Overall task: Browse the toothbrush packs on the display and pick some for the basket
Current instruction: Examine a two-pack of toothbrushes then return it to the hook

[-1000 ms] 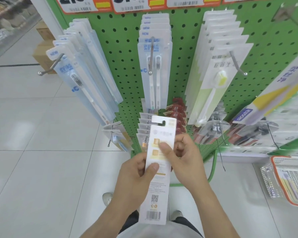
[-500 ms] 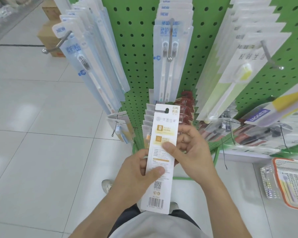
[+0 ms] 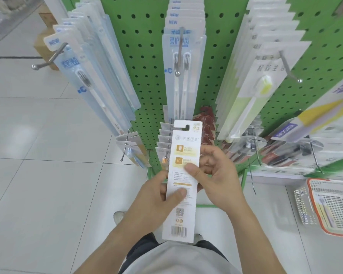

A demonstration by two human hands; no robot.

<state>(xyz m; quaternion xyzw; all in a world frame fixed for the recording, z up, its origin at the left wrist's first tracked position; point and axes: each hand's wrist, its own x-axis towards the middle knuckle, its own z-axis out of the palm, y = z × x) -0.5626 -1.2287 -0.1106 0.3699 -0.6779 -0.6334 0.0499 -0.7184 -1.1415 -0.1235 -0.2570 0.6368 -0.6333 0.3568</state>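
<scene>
Both hands, left hand (image 3: 156, 196) and right hand (image 3: 216, 175), grip one toothbrush pack (image 3: 181, 180) (back side up); the basket (image 3: 315, 198) right of it already holds something

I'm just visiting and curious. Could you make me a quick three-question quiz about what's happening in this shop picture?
1. True or false: both hands hold the white pack.
2. Which side of the pack faces the camera? A) clear front B) printed back
3. Where does the basket sit?

Key: 1. True: left hand and right hand grip it. 2. B, the barcode shows. 3. On the floor, at the person's right.
</scene>
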